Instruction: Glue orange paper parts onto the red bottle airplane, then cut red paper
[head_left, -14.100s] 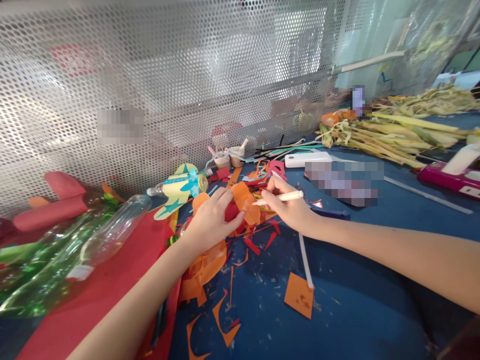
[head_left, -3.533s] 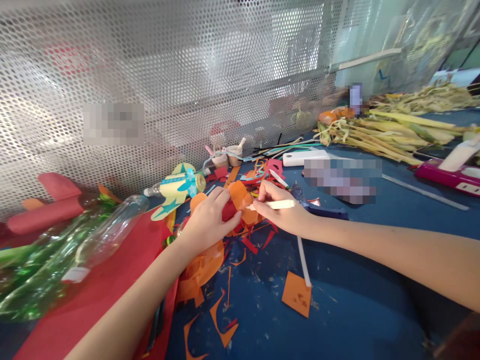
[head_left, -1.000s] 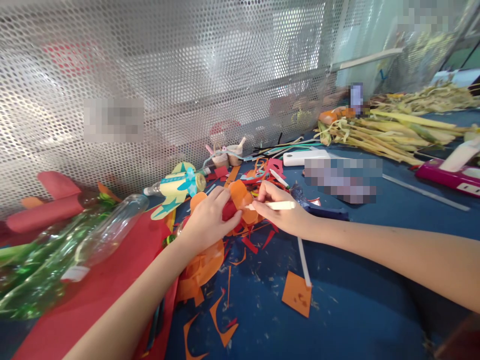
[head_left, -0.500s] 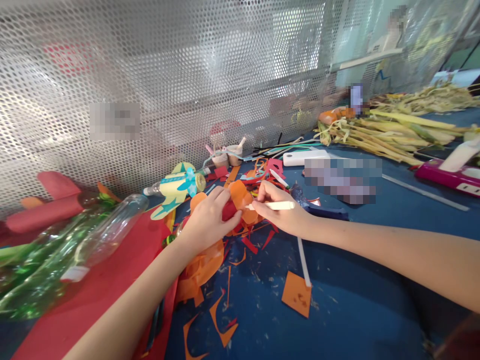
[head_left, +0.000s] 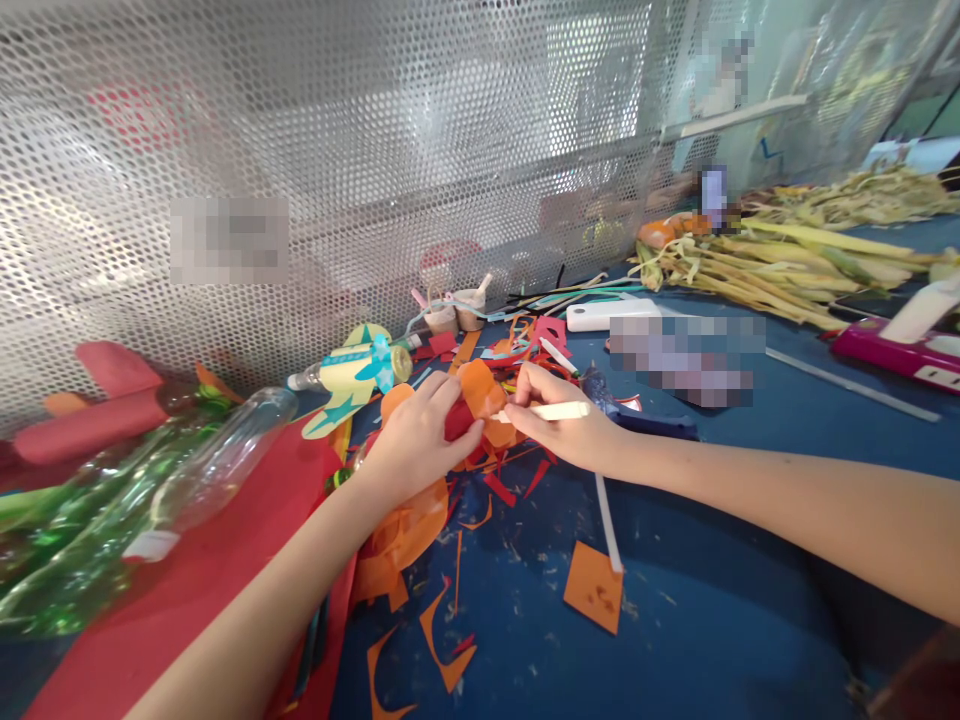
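Two-handed drawing, seemingly, on orange paper [head_left: 478, 388] just right of the starry bottle [head_left: 367, 370]. Curling the left hand [head_left: 420, 435] against it — gripping or merely resting, cannot tell; pinching a white pen [head_left: 559, 411] in the right hand [head_left: 570, 438], farther right. Tip toward the bottle's side, long axis crosswise. Likely needs steady bracing, short strokes next.

Using the yellow starred bottle [head_left: 351, 372] as my landmark, I see a perforated metal panel [head_left: 375, 180] behind it. To its left lie a clear bottle [head_left: 225, 455] and green bottles [head_left: 112, 520]. I spot two small cups [head_left: 470, 314] just right of it, and, well apart on that side, yellowish husks [head_left: 772, 272] and a magenta object [head_left: 877, 350].
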